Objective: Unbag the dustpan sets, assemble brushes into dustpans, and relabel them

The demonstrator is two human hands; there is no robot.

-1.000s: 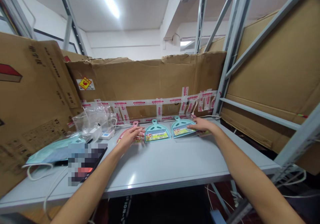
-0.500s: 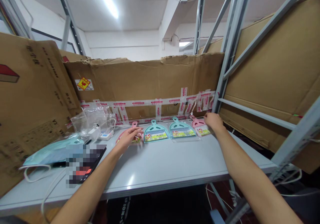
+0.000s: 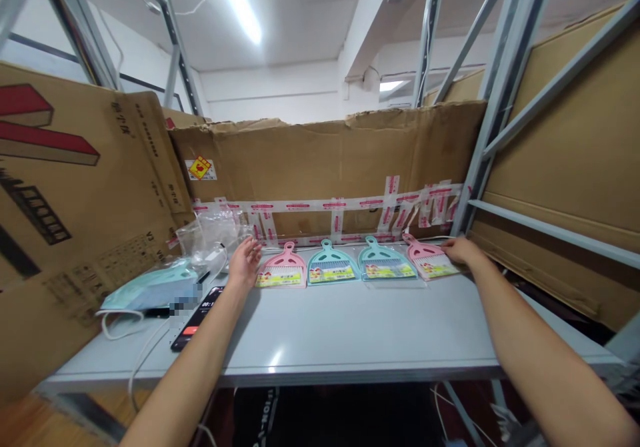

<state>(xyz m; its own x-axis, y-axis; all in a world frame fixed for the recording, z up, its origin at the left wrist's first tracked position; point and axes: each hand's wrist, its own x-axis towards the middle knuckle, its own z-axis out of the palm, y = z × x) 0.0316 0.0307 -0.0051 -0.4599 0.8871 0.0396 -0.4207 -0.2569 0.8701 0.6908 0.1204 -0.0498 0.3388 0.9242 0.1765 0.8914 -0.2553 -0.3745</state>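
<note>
Head view: dustpans being lined up, seemingly!
Left hand empty, right hand grip unclear; next calls for light nudges.

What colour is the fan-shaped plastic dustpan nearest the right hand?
The dustpan is pink (head view).

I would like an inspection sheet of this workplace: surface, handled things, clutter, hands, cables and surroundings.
Surface: grey table, glossy, reflecting light.
Handled things: dustpan sets in a row: left pink set, two turquoise sets, right pink set.
Clutter: clear plastic packaging and phone at left.
Hands: left hand beside left pink set, fingers loosely curled; right hand at right pink set's edge, grip unclear.
Cables: white cable crosses front edge.
Surroundings: cardboard, metal rack.
</note>
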